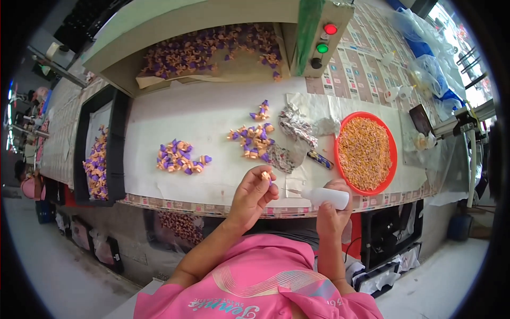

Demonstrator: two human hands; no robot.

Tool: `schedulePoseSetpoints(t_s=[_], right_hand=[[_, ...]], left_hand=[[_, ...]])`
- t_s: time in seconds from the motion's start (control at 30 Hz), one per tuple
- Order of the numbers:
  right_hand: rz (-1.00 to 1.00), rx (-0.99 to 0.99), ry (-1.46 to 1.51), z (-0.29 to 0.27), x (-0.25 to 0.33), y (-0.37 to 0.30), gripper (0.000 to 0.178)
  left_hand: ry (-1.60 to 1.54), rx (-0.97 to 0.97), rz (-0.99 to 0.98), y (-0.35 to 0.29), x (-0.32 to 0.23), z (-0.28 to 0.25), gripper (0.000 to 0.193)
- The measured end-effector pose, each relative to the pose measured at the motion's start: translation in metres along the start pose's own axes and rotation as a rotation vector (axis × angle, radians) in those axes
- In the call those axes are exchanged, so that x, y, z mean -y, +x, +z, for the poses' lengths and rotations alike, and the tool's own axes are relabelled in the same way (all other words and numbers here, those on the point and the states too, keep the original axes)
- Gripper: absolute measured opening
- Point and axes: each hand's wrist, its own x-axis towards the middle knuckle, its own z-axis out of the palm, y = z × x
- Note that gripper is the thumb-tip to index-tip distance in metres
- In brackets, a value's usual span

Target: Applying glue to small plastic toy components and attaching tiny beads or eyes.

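Between thumb and fingers, my left hand [251,191] pinches a small peach and purple plastic figure [266,177]. My right hand [334,210] grips a white squeeze bottle [330,198], tilted on its side, with its thin needle tip directed toward the figure and a small gap between them. Beyond my left hand lies a loose pile of like figures [254,139], and a second pile [179,157] is farther left on the white sheet [143,138]. Near my right hand, a round red tray [393,159] holds many tiny orange and yellowish pieces.
A black bin [117,154] of figures stands at the left. At the back, a machine opening [212,53] holds many more figures, beside a panel with red and green buttons [322,48]. Crumpled rags [297,125] and a dark patterned tube [320,159] lie left of the tray.
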Motion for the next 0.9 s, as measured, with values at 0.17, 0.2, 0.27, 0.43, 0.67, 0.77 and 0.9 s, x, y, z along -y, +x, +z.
schedulePoseSetpoints(t_s=[0.17, 0.2, 0.27, 0.43, 0.67, 0.77, 0.9], right_hand=[[-0.199, 0.028, -0.349, -0.002, 0.002, 0.004, 0.034], [-0.244, 0.037, -0.417, -0.001, 0.004, 0.003, 0.035], [-0.268, 0.05, -0.471, 0.001, 0.007, 0.002, 0.036], [-0.289, 0.059, -0.551, -0.001, 0.004, -0.004, 0.036], [-0.288, 0.092, -0.565, -0.007, 0.003, -0.01, 0.035], [-0.29, 0.105, -0.574, -0.008, 0.004, -0.01, 0.035], [-0.299, 0.123, -0.598, -0.009, 0.004, -0.009, 0.036]], left_hand=[[0.028, 0.027, -0.102, 0.004, 0.001, -0.005, 0.029], [0.073, 0.013, -0.114, 0.003, 0.001, -0.005, 0.029], [0.098, 0.007, -0.114, 0.002, 0.001, -0.005, 0.028], [0.163, -0.012, -0.099, 0.0, 0.016, -0.011, 0.027], [0.306, -0.006, -0.073, -0.004, 0.022, -0.008, 0.023], [0.341, 0.001, -0.074, -0.004, 0.022, -0.008, 0.023], [0.36, -0.003, -0.069, -0.004, 0.023, -0.009, 0.023]])
